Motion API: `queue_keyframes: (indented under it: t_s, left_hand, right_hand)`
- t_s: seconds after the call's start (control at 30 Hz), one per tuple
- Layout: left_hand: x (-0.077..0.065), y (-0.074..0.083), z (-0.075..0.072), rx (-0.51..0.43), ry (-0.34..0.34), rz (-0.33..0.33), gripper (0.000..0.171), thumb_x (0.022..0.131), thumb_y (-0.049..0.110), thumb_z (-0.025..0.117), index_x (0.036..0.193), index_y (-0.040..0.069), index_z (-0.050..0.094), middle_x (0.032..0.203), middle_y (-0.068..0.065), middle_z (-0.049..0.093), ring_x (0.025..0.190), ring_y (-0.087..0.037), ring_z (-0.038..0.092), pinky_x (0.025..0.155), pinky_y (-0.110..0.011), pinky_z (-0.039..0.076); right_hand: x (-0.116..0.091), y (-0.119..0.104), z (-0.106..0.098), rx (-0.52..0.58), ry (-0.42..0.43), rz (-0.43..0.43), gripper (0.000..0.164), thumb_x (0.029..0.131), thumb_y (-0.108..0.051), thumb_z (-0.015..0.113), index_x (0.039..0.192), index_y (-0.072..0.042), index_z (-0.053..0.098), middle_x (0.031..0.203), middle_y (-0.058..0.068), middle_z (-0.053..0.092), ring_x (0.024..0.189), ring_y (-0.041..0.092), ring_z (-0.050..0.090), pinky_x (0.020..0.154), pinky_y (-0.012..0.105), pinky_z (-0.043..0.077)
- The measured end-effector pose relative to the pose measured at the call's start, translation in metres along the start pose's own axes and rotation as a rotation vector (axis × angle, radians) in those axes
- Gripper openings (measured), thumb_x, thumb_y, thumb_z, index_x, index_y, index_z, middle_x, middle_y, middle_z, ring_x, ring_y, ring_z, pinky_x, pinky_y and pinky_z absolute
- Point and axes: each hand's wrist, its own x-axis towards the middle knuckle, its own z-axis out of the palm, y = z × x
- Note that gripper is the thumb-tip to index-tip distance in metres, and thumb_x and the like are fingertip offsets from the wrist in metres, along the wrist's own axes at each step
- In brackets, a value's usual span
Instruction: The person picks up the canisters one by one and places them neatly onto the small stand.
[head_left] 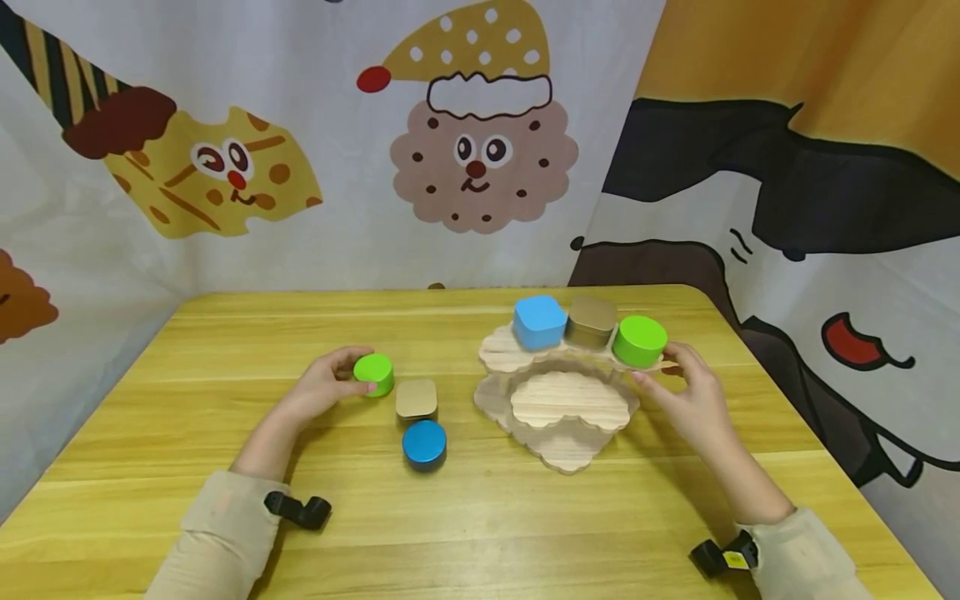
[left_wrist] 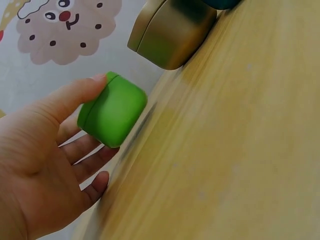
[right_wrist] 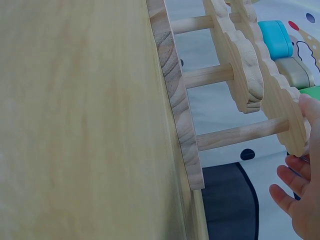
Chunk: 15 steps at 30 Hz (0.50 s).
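Note:
My left hand [head_left: 326, 386] pinches a small round green tin [head_left: 374, 375] between thumb and fingers at the table's left side. In the left wrist view, a seam runs round the green tin [left_wrist: 114, 111] near one end. Beside it stand a gold squarish tin [head_left: 416, 399] and a blue round tin [head_left: 424, 443]. My right hand [head_left: 699, 398] grips the right end of a tiered wooden stand's [head_left: 570, 400] upper shelf, thumb close to another green round tin [head_left: 640, 341]. A light-blue squarish tin [head_left: 539, 322] and a brown-gold one [head_left: 591, 322] share that shelf.
The wood-grain table [head_left: 480, 533] ends at a printed curtain [head_left: 322, 250] behind it. Dowels [right_wrist: 240, 134] join the stand's cloud-edged tiers. Its lower shelf [head_left: 570, 400] juts forward below the upper one. Both wrists wear black cameras [head_left: 300, 508].

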Motion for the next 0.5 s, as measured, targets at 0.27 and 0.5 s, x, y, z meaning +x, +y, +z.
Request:
queue_keyframes:
  t_s: [0.27, 0.5]
  left_hand:
    - [0.001, 0.013, 0.000, -0.004, 0.065, -0.009, 0.064, 0.086, 0.021, 0.074, 0.139, 0.002, 0.045, 0.127, -0.017, 0.055, 0.110, -0.030, 0.050, 0.088, -0.042, 0.041]
    - [-0.008, 0.055, 0.007, -0.010, 0.086, 0.021, 0.057, 0.087, 0.012, 0.071, 0.135, -0.005, 0.046, 0.123, -0.022, 0.055, 0.109, -0.032, 0.049, 0.087, -0.042, 0.040]
  right_hand:
    - [-0.001, 0.000, 0.000, -0.005, 0.000, 0.011, 0.047, 0.083, -0.014, 0.076, 0.122, 0.003, 0.056, 0.120, 0.014, 0.057, 0.105, 0.026, 0.051, 0.086, 0.022, 0.040]
    - [-0.001, -0.002, -0.001, -0.004, -0.001, 0.014, 0.046, 0.083, -0.014, 0.076, 0.121, 0.003, 0.057, 0.120, 0.015, 0.057, 0.106, 0.026, 0.051, 0.086, 0.020, 0.039]
